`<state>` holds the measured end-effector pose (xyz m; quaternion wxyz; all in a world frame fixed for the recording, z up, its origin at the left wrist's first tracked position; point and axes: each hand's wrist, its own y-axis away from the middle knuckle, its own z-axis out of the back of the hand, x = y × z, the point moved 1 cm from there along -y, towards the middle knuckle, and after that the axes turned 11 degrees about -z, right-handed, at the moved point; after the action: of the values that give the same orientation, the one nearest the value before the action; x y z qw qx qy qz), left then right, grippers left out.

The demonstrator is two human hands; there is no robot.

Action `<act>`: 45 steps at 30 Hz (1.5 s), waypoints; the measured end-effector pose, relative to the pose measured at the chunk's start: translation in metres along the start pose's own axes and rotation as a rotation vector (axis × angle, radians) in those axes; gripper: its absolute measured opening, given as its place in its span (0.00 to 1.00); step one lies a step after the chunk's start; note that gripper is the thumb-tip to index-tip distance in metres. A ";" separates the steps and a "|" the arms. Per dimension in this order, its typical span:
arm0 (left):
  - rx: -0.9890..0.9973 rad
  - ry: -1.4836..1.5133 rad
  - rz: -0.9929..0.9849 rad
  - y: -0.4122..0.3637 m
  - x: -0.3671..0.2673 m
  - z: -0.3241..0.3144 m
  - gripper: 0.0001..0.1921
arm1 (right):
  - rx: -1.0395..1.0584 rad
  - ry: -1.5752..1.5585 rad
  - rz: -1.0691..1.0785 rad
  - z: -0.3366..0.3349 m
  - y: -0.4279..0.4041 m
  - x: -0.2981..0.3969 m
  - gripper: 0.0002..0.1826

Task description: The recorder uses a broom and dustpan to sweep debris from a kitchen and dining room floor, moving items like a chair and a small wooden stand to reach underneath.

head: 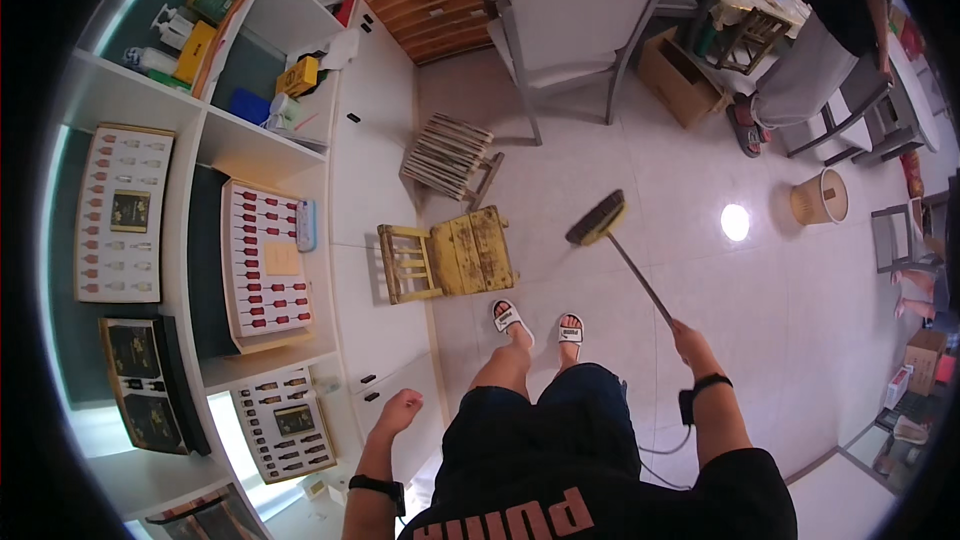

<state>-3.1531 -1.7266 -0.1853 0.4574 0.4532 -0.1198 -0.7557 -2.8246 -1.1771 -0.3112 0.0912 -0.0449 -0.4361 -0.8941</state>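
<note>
My right hand (691,345) grips the handle of a broom (637,270) near its top. The broom head (598,218), with dark bristles and a yellowish base, is tilted against the tiled floor ahead of me. On the left, my left hand (402,412) hangs with its fingers curled in beside the white cabinet doors; nothing shows in it. A worn yellow wooden chair (471,251) stands just ahead of my feet, between the cabinet and the broom. Beyond it is a folding slatted stool (448,155).
Shelves (262,131) with boxed bottle sets line the left. Ahead stand a grey chair (581,22) and an open cardboard box (679,79). A waste bin (820,196) stands to the right. One person (810,75) stands at the upper right; another person's feet (911,295) show at the right edge.
</note>
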 end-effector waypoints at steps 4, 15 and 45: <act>-0.011 -0.020 -0.018 -0.049 0.005 0.041 0.10 | 0.039 0.030 -0.185 0.011 0.039 -0.038 0.21; 0.066 -0.117 -0.250 -0.255 -0.033 0.143 0.11 | 0.312 -0.431 -0.635 0.046 0.103 0.050 0.24; -0.192 -0.417 -0.021 -0.714 0.014 0.064 0.30 | 0.743 -0.702 -0.805 0.138 -0.057 0.412 0.37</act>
<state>-3.6226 -1.3581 -0.5828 0.4556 0.2428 -0.1347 -0.8458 -3.2399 -1.0847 -0.2042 -0.3896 -0.1329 -0.7028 -0.5802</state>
